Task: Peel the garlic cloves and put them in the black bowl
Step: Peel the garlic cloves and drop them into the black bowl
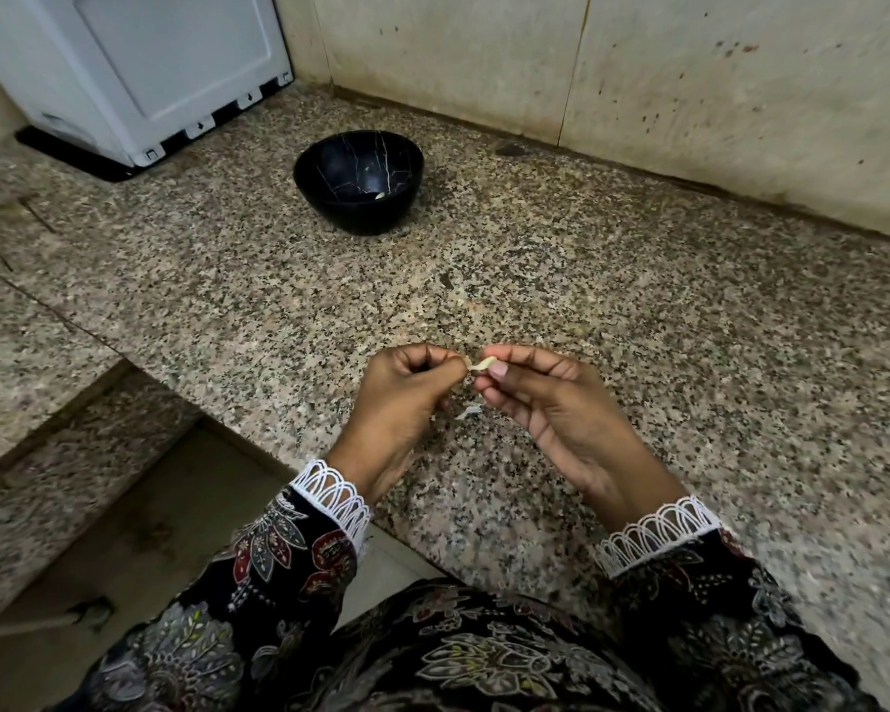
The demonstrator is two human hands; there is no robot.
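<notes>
A small pale garlic clove [484, 363] is pinched between the fingertips of both hands above the speckled granite counter. My left hand [407, 398] has its fingers curled shut at the clove's left end. My right hand [545, 398] grips the clove's right end between thumb and forefinger. A thin white scrap of garlic skin [467, 412] lies on the counter just under the hands. The black bowl [330, 167] with fine white veins stands farther back, left of centre, with a pale peeled clove [380, 195] at its bottom.
A white appliance [140, 69] on a black base stands at the back left corner. Stained beige wall tiles [638, 69] run along the back. The counter edge [258, 444] cuts diagonally at lower left, with a lower ledge and floor beyond it.
</notes>
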